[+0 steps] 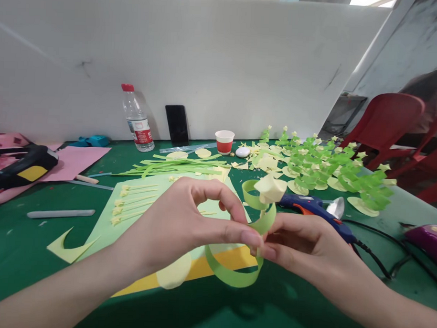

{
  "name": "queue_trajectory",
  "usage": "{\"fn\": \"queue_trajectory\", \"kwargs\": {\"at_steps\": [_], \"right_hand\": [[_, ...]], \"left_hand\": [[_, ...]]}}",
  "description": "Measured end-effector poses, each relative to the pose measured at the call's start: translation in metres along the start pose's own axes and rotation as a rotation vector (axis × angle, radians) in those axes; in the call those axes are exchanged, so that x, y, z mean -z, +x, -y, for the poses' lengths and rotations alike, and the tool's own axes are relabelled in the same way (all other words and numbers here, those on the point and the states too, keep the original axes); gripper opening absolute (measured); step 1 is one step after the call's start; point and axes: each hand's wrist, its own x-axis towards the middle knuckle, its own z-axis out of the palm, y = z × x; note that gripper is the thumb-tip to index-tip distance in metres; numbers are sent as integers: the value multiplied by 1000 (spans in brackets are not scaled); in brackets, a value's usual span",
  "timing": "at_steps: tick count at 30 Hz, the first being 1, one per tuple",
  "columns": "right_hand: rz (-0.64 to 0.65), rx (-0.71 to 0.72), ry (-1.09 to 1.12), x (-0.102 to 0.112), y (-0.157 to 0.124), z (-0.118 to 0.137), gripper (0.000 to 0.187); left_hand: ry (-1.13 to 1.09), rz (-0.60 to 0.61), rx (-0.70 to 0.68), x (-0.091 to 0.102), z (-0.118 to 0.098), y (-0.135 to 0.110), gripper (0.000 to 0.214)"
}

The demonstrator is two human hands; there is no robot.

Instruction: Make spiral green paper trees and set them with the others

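Between my hands hangs a curled light-green paper strip (232, 275), wound in loops around a thin stem with a pale yellow paper star (270, 189) on top. My left hand (202, 221) pinches the strip between thumb and forefinger. Close against it, my right hand (298, 243) grips the strip and stem from the other side, its fingertips partly hidden. Below them a pale green sheet (105, 222) bears several star-tipped paper sticks (131, 205) and overlaps a yellow-orange sheet (233, 258). A pale paper disc (174, 272) lies at the front.
Finished green spirals with stars (333, 163) crowd the back right. A blue glue gun (310, 205) and its cable lie right of my hands. Behind stand a water bottle (139, 125), black phone (177, 125) and paper cup (224, 142). Green strips (175, 166) lie mid-table; pink paper (75, 161) is left.
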Motion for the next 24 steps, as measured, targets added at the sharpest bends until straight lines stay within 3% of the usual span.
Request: {"fn": "queue_trajectory", "kwargs": {"at_steps": [24], "right_hand": [[21, 25, -52, 1, -2, -2, 13]], "left_hand": [[29, 78, 75, 4, 7, 2, 18]]}}
